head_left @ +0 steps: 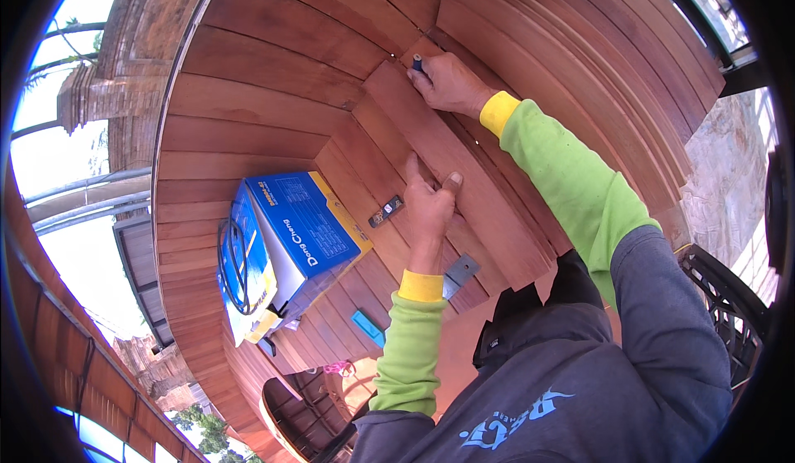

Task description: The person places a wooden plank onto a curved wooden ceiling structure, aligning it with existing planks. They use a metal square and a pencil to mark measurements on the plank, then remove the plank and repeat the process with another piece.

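A reddish-brown wooden plank [464, 165] lies slantwise across the boarded surface in front of me. My right hand [454, 84] is closed around a dark blue pencil or marker [416, 63] near the plank's far end; its tip is hidden. Against the plank's left edge rests my left hand [431, 206], index finger stretched out and thumb apart, touching the wood. Just left of that hand lies a small black tool [386, 211] with a pale label, perhaps a small level. Beyond my left wrist, a flat grey metal piece [460, 272] is partly covered by the sleeve.
To the left stands an opened blue, yellow and white cardboard box [302, 223] with a black cord [234, 268] on it. A turquoise object [368, 328] lies nearer me. Long boards [571, 74] are stacked at the right. A dark chair [725, 297] stands at the lower right.
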{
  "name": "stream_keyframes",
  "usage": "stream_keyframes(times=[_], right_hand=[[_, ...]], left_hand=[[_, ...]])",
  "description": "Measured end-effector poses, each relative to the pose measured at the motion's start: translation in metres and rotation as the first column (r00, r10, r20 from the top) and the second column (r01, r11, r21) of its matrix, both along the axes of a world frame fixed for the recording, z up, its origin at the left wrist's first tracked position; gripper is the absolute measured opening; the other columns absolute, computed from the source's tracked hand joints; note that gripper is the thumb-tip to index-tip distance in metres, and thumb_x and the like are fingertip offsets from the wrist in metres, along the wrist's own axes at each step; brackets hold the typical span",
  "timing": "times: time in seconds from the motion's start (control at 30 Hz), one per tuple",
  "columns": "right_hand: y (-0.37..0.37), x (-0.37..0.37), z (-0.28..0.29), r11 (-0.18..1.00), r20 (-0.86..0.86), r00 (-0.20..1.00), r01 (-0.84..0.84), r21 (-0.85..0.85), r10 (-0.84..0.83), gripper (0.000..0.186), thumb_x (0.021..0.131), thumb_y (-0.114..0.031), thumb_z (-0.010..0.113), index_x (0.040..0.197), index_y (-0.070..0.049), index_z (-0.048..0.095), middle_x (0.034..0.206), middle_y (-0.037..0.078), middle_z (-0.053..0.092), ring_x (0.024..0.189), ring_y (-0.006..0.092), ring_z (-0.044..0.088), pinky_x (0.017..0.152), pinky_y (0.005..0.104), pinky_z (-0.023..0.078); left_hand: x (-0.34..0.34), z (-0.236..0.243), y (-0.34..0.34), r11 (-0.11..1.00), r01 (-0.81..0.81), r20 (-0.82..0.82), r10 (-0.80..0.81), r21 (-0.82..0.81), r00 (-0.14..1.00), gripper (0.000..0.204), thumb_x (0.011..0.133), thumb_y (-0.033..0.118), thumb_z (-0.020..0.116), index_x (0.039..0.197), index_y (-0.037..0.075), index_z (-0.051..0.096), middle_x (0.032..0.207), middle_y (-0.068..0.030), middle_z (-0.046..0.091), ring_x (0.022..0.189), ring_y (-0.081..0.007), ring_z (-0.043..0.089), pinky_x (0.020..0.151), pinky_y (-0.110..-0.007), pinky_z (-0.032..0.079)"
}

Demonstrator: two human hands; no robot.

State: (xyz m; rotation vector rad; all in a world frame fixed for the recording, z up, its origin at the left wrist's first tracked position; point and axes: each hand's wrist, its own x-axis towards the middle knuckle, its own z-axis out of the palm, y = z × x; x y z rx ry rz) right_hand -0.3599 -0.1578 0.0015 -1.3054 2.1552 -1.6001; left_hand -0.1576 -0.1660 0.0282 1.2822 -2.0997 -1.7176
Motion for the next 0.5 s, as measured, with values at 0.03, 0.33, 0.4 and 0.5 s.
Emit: stream_keyframes(times=[0.03, 0.33, 0.4, 0.5], right_hand=[[-0.008, -0.004, 0.002, 1.000, 0.001, 1.000, -0.007, -0.008, 0.007, 0.024, 0.089, -0.017, 0.056, 0.079, 0.005, 0.060, 0.072, 0.029, 0.059, 0.072, 0.0464, 0.059, 0.065, 0.0493, 0.048], [-0.055, -0.033, -0.001, 0.999, 0.012, 1.000, -0.023, -0.044, 0.024, 0.025, 0.090, -0.016, 0.055, 0.076, 0.005, 0.057, 0.072, 0.027, 0.059, 0.070, 0.0459, 0.058, 0.065, 0.0485, 0.046], [-0.060, -0.036, -0.002, 0.998, -0.018, 1.000, -0.010, -0.062, 0.009, 0.025, 0.090, -0.016, 0.055, 0.076, 0.005, 0.056, 0.072, 0.027, 0.059, 0.070, 0.0461, 0.058, 0.066, 0.0486, 0.047], [-0.066, -0.038, -0.001, 0.996, -0.054, 0.999, 0.002, -0.085, -0.006, 0.027, 0.091, -0.017, 0.055, 0.076, 0.005, 0.057, 0.073, 0.027, 0.060, 0.070, 0.0462, 0.058, 0.066, 0.0492, 0.047]], left_hand=[[0.001, 0.001, 0.000, 1.000, 0.001, 0.028, 0.000, -0.016, 1.000, 0.079, 0.079, 0.005, 0.068, 0.144, -0.010, 0.026, 0.096, -0.0173, 0.069, 0.076, -0.0171, 0.067, 0.067, -0.027, 0.053], [0.005, -0.008, -0.002, 0.998, -0.030, 0.035, 0.032, -0.048, 0.999, 0.079, 0.078, 0.007, 0.071, 0.144, -0.008, 0.030, 0.078, -0.0113, 0.068, 0.063, -0.0131, 0.058, 0.059, -0.027, 0.048], [0.006, -0.013, -0.003, 0.999, -0.032, 0.015, 0.033, -0.044, 0.999, 0.079, 0.078, 0.007, 0.071, 0.143, -0.008, 0.030, 0.083, -0.0132, 0.069, 0.068, -0.0147, 0.062, 0.062, -0.028, 0.050], [0.006, -0.012, -0.004, 0.992, -0.030, -0.073, 0.021, -0.122, 0.997, 0.078, 0.078, 0.007, 0.071, 0.143, -0.008, 0.030, 0.088, -0.0152, 0.070, 0.074, -0.0168, 0.065, 0.066, -0.028, 0.052]])
